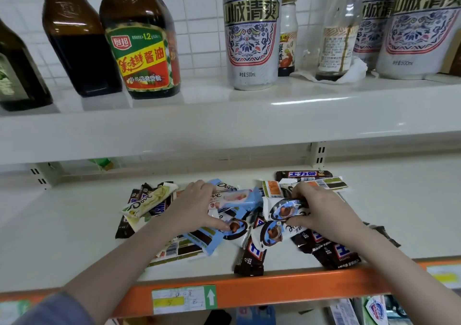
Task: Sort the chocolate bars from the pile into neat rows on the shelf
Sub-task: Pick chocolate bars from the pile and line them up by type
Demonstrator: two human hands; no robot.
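Head view looks down over both forearms reaching onto a pale shelf [62,225] with an orange front lip [274,287], where the chocolate bars [249,225] lie in a loose, overlapping pile, none yet in rows. Left hand [194,205] comes in from the lower left, palm down, knuckles raised; its fingers curl over the end of a light blue bar [239,197] and the thumb presses beneath, so it grips that bar, which sits slightly tilted on top of the heap. Right hand [324,212] reaches in from the lower right, wrist bent, fingers curled round the top edge of a white wrapper [282,210] printed with a dark oval, thumb underneath, pinching it. The blue bar reads "Dove", as does a pale green bar [149,201] at the left edge of the pile. Several brown bars [252,255] carry white-on-blue Chinese lettering; one such bar [304,174] lies apart at the back, reading "士力架". A white and green tag [184,299] with an upward arrow is stuck on the orange lip. On the upper shelf [224,120] stand dark bottles, one soy sauce bottle [142,38] labelled "酱油" and "1.2", and patterned cans [250,30] marked "山城清爽" and "500mL". A grey-blue sleeve [57,309] shows on the left arm.
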